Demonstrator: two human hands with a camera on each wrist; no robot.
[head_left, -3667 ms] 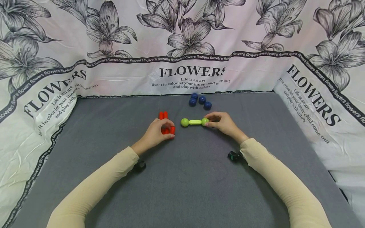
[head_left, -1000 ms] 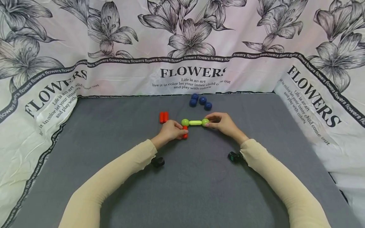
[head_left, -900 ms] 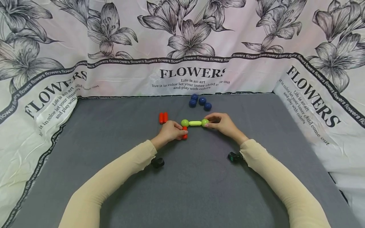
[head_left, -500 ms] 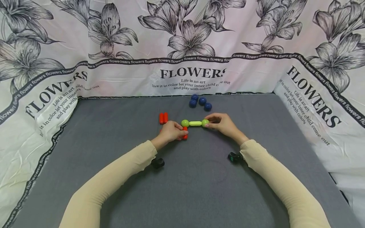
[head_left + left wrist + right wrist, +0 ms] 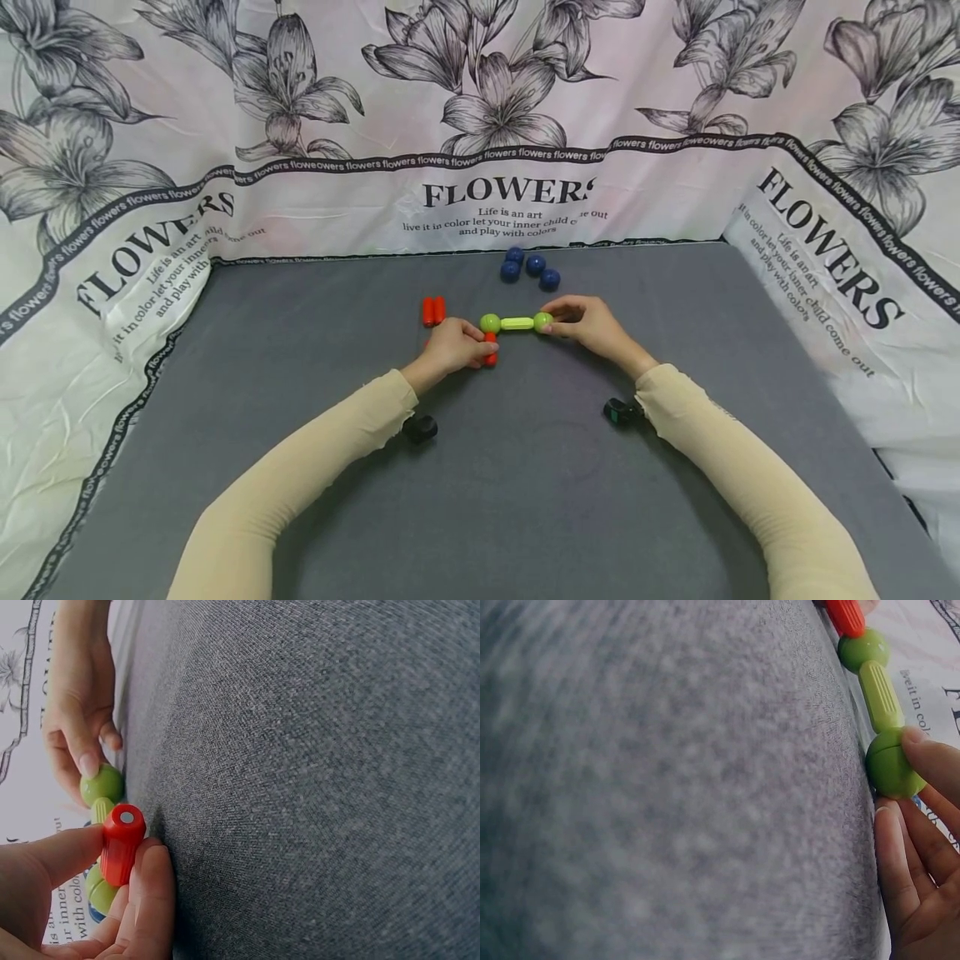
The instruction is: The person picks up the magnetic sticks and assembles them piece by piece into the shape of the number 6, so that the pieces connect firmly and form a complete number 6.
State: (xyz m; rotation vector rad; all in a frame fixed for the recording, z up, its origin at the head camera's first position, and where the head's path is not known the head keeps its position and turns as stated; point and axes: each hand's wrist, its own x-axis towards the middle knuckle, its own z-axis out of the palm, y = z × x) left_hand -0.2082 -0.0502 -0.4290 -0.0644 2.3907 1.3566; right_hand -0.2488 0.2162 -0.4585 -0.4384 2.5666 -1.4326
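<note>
White fabric point(image 5: 330, 208), printed with black line-drawn flowers and the word FLOWERS, hangs along the left, far and right sides of a grey cloth-covered table point(image 5: 517, 500). At the left, an arm in a cream sleeve point(image 5: 300, 475) reaches in from the near side, with a small black device point(image 5: 422, 429) by its wrist. Farther away, two short red plastic rods point(image 5: 428, 312) lie side by side. A sliver of red, mostly hidden, shows by the left hand point(image 5: 450, 346). That hand, narrowed to a pinch, holds another ribbed red rod point(image 5: 122, 851) between thumb and fingers. The rod's far end meets a glossy green ball point(image 5: 490, 323) near the middle of the table. Rightward from this ball runs a pale yellow-green ribbed bar point(image 5: 517, 323), its right end joined to a second green ball point(image 5: 894, 765). Beyond them, at the far side, four dark blue balls point(image 5: 536, 265) sit in a loose cluster. The right hand point(image 5: 592, 327) grips the second green ball between thumb and fingertips. Another small black device point(image 5: 618, 412) is beside that wrist, and a second cream sleeve point(image 5: 735, 467) slants toward the near right.
</note>
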